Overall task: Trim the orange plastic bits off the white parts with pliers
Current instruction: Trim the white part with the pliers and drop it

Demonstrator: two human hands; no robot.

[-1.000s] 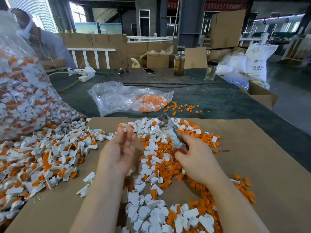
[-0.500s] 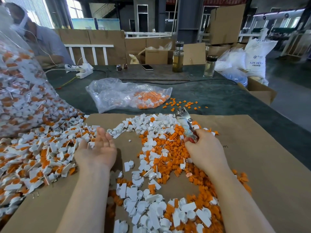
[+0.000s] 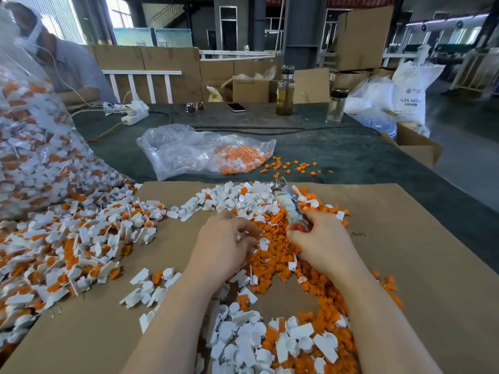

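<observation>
Right hand (image 3: 321, 244) is wrapped round the pliers (image 3: 287, 202), red grip mostly buried in the fist, metal nose poking away over the orange pile (image 3: 272, 255). Just left of that pile, the left hand (image 3: 224, 244) curls down among white parts (image 3: 263, 242); whether it pinches one, can't tell. All on cardboard (image 3: 418, 265). Beyond it, a clear bag (image 3: 189, 149).
</observation>
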